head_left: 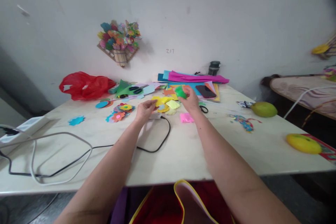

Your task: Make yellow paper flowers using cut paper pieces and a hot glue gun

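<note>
Pinched between the fingers of my right hand (190, 100) is a small bright green packet (180, 92), raised over the table. My left hand (145, 111) has its fingertips pressed together at the edge of a yellow flower cut-out (158, 100). Just right of that flower lies a pale yellow packet (173, 104), on top of other yellow pieces. A pink packet (186, 118) rests below my right hand. To the left of my left hand is a pile of colourful flower cut-outs (119, 114). Black-handled scissors (203, 109) are partly hidden behind my right wrist.
A black cable (157, 151) and a white cable (68, 183) loop across the table from a power strip (25, 129). Behind are a red plastic bag (85, 85), more scissors (138, 90), coloured sheets (196, 77) and a phone (206, 91). Mangoes (264, 109) lie right.
</note>
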Available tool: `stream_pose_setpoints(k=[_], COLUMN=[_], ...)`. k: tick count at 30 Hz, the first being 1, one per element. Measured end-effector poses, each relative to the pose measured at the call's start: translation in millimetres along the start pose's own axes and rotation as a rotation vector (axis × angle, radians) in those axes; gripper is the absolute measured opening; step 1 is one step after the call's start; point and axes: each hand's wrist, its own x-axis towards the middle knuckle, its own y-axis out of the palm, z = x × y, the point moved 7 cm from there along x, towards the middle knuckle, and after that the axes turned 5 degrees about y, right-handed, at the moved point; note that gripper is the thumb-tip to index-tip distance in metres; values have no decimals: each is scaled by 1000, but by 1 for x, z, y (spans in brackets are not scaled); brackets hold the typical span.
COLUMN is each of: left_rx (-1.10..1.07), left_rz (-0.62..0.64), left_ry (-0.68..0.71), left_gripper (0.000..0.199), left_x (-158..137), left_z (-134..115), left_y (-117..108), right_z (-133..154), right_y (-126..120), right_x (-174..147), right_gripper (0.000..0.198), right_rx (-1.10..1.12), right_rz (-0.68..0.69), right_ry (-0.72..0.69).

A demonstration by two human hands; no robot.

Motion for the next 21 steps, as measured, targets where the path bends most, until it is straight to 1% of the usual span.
stream_pose_setpoints(k=[2,4,7,10,12,16,19,21], left_rx=[46,114,185,187,134,-65,-181,-241], left_rz=[-2,7,22,42,42,61,76,84], left_ry=[33,73,122,99,53,-7,-24,-39], left_gripper=[55,55,53,51,48,41,37,36], left_x=[1,1,-3,-6,-7,-8,-8,-8], left_z=[0,-3,-13,-19,-19,-14,-11,-9], left_y=[-2,-3,-2,2,4,8,11,11], right_z=[4,12,27,41,50,63,69,72], right_y=[9,19,32,40,42,42,41,41], right_x=[-3,-10,-23,-35,-42,-51,-56,-59], right_gripper=[52,52,55,55,53,52,52,51], right_rx=[171,282,334,304,247,149,148,195], right_rz=[19,51,94,110,116,122,125,144], right_ry=[-27,-75,-158,-256,-326,-427,-464,-475])
